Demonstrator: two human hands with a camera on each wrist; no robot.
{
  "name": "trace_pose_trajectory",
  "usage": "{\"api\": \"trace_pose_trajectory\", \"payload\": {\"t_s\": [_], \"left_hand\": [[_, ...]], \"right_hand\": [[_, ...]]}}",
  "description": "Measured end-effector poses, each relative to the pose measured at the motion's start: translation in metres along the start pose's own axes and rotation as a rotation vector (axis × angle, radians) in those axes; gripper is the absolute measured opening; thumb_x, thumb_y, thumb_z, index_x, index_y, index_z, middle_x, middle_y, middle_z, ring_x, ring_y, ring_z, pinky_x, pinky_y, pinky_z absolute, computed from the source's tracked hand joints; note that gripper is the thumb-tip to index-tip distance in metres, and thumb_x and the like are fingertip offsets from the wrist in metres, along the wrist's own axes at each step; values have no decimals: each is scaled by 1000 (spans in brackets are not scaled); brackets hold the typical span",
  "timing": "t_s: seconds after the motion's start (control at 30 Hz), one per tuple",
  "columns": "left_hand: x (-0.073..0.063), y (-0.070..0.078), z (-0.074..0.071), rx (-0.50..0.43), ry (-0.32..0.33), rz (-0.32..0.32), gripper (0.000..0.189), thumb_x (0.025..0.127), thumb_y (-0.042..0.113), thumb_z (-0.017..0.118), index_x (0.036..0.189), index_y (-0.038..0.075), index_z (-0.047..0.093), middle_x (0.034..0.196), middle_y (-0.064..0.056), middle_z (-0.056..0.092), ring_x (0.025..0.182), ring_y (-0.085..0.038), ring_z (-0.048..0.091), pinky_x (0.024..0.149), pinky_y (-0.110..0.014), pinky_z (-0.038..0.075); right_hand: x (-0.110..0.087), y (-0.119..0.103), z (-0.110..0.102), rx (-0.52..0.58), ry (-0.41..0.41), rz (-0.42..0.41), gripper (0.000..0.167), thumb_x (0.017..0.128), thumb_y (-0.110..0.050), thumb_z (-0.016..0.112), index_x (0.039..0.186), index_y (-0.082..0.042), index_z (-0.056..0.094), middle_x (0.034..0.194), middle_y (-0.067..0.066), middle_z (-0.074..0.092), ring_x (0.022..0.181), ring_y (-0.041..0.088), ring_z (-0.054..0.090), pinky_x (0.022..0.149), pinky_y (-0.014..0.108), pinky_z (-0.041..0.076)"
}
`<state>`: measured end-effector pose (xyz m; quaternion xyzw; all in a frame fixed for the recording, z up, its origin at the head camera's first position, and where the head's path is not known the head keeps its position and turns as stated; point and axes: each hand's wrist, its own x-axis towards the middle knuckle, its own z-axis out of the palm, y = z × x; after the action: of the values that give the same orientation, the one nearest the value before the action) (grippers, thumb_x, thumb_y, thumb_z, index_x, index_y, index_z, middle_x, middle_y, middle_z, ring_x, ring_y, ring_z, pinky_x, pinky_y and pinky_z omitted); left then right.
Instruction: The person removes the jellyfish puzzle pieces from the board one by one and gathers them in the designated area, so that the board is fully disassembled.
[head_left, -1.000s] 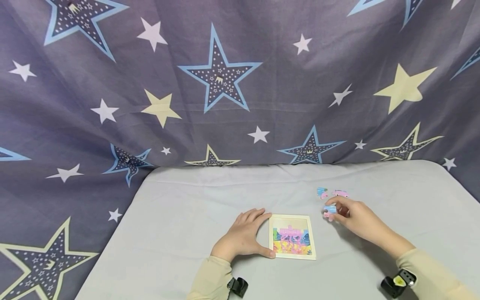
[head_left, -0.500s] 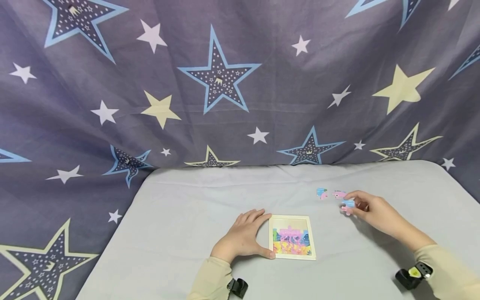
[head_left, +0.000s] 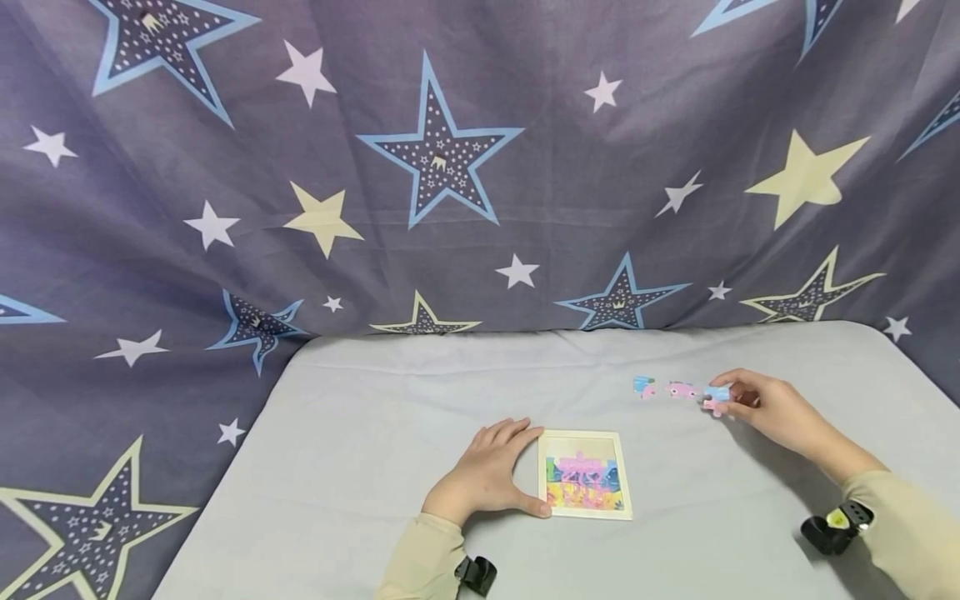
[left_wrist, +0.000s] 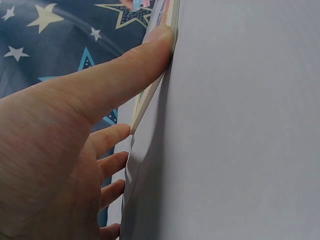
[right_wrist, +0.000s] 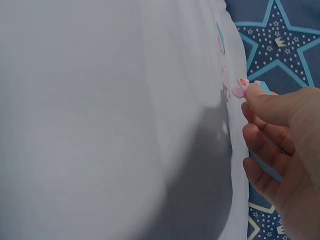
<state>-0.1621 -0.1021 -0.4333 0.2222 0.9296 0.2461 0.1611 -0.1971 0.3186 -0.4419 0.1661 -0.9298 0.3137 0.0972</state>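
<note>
The right hand (head_left: 776, 410) is pinching a small blue-and-pink jigsaw piece (head_left: 716, 401) between thumb and fingers. A pink jigsaw piece (head_left: 682, 389) is lying just left of it on the white cloth-covered counter (head_left: 405, 392), with a second blue-and-pink piece (head_left: 643, 386) lying farther left. The left hand (head_left: 486, 473) is holding its fingers spread wide — thumb and forefinger touching the left corners of a square, cream-coloured, partly filled puzzle frame (head_left: 588, 514).

I get an even, bright head view, with a soft shadow (head_left: 780, 475) below the right forearm (head_left: 836, 452), lower right; the pieces (head_left: 682, 389) look soft. Both wrist views reach me dimmer and greyer, shadows darkening the sheet (right_wrist: 90, 100) toward the bottom.
</note>
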Motion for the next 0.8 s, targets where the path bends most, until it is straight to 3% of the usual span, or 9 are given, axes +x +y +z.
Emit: {"api": "trace_pose_trajectory", "payload": {"t_s": [0.27, 0.53, 0.8], "left_hand": [[-1, 1, 0, 4, -9, -11, 107, 71, 51, 93, 160, 20, 42, 169, -5, 33, 158, -31, 25, 132, -54, 16], [0, 0, 0, 7, -10, -13, 108, 71, 51, 93, 160, 20, 41, 169, -5, 32, 158, -31, 24, 132, -53, 16], [2, -4, 3, 14, -10, 5, 108, 71, 53, 92, 161, 22, 40, 169, -5, 32, 158, -32, 24, 132, -54, 16]], "right_hand": [[9, 7, -5, -27, -42, 66, 27, 91, -1, 77, 116, 1, 69, 84, 2, 68, 72, -3, 54, 58, 22, 46], [16, 13, -3, -72, -139, 120, 28, 94, -4, 74, 120, 3, 67, 89, 9, 71, 82, 23, 67, 70, 39, 55], [19, 15, 1, -103, -124, 94, 24, 93, -5, 75, 115, 5, 70, 82, 2, 64, 72, 12, 52, 62, 29, 44]]}}
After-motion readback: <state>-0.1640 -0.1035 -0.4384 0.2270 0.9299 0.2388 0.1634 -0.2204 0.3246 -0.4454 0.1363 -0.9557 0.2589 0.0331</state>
